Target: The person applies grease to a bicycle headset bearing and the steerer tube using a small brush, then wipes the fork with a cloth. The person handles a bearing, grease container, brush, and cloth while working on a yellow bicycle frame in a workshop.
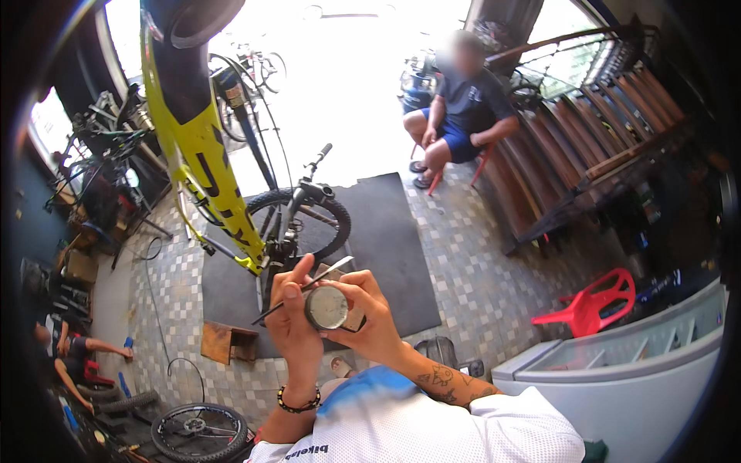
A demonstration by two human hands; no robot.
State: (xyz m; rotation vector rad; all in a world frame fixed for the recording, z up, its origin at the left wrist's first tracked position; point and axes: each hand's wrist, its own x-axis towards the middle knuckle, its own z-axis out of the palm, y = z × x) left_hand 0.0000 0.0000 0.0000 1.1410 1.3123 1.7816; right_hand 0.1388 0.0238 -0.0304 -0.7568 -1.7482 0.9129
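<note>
In front of my chest, my right hand [372, 310] grips a small round jar [327, 308] with its open mouth facing up. A pale grey paste shows inside. My left hand [296, 320] is closed around a thin dark-handled brush [334, 268], its whitish flat tip pointing up and to the right. The left fingers also rest close against the jar's side; whether they help carry it I cannot tell. Just beyond my hands hangs a yellow and black bicycle frame [202, 147], tilted, its lower end near my left fingertips.
A bicycle wheel [324, 231] with fork and handlebar lies behind the frame on a dark mat [386, 231]. A wooden box [229, 342] stands left, a loose wheel [199, 430] below. To the right are a white display freezer [532, 386], a red chair [598, 305] and a seated person [467, 108].
</note>
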